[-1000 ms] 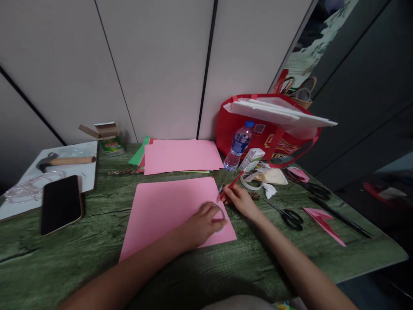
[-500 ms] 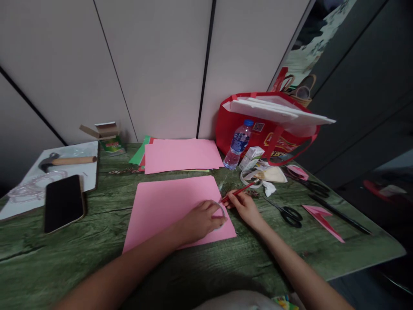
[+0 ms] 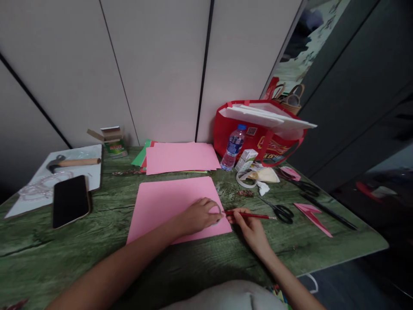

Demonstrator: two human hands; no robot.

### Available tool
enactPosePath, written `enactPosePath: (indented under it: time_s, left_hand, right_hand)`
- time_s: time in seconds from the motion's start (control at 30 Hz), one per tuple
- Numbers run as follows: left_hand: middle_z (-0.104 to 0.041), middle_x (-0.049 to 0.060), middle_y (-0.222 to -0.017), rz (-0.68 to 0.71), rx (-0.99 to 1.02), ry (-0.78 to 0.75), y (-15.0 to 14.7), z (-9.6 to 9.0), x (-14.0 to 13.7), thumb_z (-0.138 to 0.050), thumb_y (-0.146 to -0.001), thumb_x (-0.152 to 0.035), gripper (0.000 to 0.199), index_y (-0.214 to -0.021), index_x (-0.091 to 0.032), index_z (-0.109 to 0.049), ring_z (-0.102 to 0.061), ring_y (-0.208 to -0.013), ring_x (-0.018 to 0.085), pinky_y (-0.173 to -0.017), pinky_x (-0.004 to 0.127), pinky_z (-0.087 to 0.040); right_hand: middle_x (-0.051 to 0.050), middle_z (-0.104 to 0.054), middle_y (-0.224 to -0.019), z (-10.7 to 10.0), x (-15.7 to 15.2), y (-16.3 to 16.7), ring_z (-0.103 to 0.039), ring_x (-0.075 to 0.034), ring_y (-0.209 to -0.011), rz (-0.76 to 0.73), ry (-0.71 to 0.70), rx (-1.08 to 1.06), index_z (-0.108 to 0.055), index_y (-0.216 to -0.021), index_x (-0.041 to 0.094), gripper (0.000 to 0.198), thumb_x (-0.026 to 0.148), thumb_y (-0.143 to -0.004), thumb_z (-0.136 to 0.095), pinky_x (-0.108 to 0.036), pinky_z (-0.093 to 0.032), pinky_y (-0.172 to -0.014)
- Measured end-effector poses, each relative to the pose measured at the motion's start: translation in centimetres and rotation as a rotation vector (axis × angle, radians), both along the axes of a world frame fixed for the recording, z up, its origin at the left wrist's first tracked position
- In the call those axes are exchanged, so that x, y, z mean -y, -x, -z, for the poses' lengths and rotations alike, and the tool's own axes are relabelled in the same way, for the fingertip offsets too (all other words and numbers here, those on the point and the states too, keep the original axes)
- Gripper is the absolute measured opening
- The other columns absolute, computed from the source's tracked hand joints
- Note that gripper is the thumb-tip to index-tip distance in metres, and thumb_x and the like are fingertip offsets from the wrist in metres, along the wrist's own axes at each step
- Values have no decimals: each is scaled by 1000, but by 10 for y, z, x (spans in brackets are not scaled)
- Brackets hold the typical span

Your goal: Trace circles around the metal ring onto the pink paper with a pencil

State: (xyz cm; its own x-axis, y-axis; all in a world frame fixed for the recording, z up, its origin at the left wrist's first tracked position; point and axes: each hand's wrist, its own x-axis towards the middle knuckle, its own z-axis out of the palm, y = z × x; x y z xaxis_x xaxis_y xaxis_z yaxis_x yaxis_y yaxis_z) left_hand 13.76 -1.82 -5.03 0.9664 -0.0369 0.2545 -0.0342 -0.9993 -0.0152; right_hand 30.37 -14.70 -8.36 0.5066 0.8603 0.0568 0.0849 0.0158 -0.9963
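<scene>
A pink sheet of paper (image 3: 171, 198) lies on the green wood-grain table. My left hand (image 3: 199, 216) rests on its right part, fingers curved around a thin grey ring (image 3: 220, 209) and pressing it to the paper. Part of the ring is hidden by those fingers, and its exact kind is unclear. In my right hand (image 3: 249, 226) a red pencil (image 3: 258, 215) is pinched, lying nearly level with its tip at the ring's right edge. Black scissors (image 3: 283, 212) lie just right of the pencil's back end.
Behind are stacked pink sheets (image 3: 180, 157), a water bottle (image 3: 232, 148), a small white box (image 3: 246, 160) and a red bag (image 3: 222, 125). A white tape roll (image 3: 245, 181) and folded pink paper (image 3: 311, 217) lie to the right. A phone (image 3: 71, 201) and hammer (image 3: 77, 162) are left.
The pencil has swung from slanting up and away to nearly level, its back end now pointing right. My right hand has turned and come slightly nearer. The left hand still holds the ring down.
</scene>
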Motion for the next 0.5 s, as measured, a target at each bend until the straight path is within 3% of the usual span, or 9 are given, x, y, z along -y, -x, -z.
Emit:
enactPosePath:
  time_s: [0.23,0.4,0.5]
  left_hand:
    - [-59,8,-112,20,-50,104,-2,-5,-3,-49,-92,-31,25,-112,-16,-55,-49,-105,20,-93,33,-33]
    - [-59,6,-108,57,-157,216,-4,-20,-12,-54,-89,-30,18,-103,-20,-60,-50,-100,21,-90,31,-34]
    - [-57,8,-110,90,-231,251,-6,-28,-20,-62,-83,-28,25,-107,-21,-61,-51,-98,21,-87,31,-35]
  right_hand:
    - [-5,-66,-72,-12,17,-1,-65,-21,-62,23,-31,-14,-61,-78,17,41,57,-70,-66,-34,-56,-63]
    - [-6,-69,-74,-17,22,-6,-66,-21,-67,-44,-9,161,-63,-87,17,38,53,-76,-61,-32,-54,-65]
    - [-8,-71,-82,-17,23,-8,-68,-23,-75,-72,53,304,-64,-89,18,35,51,-80,-56,-33,-53,-70]
